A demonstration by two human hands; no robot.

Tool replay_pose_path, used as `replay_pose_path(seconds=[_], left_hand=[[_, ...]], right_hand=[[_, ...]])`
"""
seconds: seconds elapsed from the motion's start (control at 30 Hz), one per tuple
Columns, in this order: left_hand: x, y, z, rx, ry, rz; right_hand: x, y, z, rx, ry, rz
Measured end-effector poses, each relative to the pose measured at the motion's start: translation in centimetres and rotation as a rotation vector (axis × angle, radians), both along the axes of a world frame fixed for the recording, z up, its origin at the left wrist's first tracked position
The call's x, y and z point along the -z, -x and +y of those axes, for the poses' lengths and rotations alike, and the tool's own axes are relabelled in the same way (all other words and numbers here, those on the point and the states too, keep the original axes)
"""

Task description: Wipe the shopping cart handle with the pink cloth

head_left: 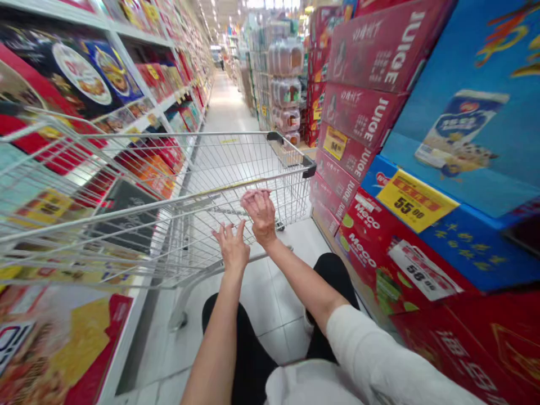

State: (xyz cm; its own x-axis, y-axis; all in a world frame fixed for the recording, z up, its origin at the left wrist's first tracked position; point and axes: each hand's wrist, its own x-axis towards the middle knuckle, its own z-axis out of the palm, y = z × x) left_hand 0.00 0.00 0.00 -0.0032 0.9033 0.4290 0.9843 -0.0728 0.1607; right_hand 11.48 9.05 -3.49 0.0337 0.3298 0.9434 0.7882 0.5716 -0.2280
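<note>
A wire shopping cart (202, 194) stands across the aisle right in front of me, its long side facing my body. My left hand (232, 244) is at the wires of that side, fingers spread and tips against or close to the mesh. Higher and to the right, my right hand (259, 216) is just below the cart's top rim, with its fingers bent together over the wires. The fingertips are blurred and partly hidden. Black plastic corner pieces (310, 167) cap the cart's right end. The part of the basket in view holds no goods.
On the left, shelves (126, 31) carry boxed and bagged goods close to the cart. To the right rise stacked red cartons (358, 107) and a blue carton (464, 129) with a yellow price tag (417, 201). White tiled floor (228, 95) runs down the aisle beyond the cart.
</note>
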Motion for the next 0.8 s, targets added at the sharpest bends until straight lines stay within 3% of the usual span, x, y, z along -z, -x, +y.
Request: replay_pose_path(seconds=[0.1, 0.2, 0.4, 0.47, 0.53, 0.7, 0.8], left_hand=[[-0.4, 0.1, -0.1, -0.010, 0.005, -0.001], [-0.4, 0.0, -0.2, -0.012, -0.002, -0.002], [0.2, 0.3, 0.0, -0.001, -0.033, -0.020], [0.3, 0.5, 0.0, 0.004, -0.035, -0.027], [0.4, 0.6, 0.0, 0.014, -0.037, -0.023], [0.1, 0.5, 0.0, 0.015, -0.042, -0.008], [-0.3, 0.1, 0.1, 0.002, -0.035, -0.028]], right_hand=[[3.3, -0.3, -1.9, -0.009, 0.084, -0.031], [4.4, -1.0, -3.4, -0.013, 0.108, -0.055], [-0.4, -1.2, -1.5, 0.020, 0.063, -0.005], [-1.0, -0.8, -0.3, 0.027, 0.088, 0.016], [0.1, -0.7, -0.1, 0.019, 0.120, 0.024], [5.3, -2.0, -2.6, -0.017, 0.200, 0.015], [5.1, -2.6, -3.2, -0.040, 0.169, 0.056]])
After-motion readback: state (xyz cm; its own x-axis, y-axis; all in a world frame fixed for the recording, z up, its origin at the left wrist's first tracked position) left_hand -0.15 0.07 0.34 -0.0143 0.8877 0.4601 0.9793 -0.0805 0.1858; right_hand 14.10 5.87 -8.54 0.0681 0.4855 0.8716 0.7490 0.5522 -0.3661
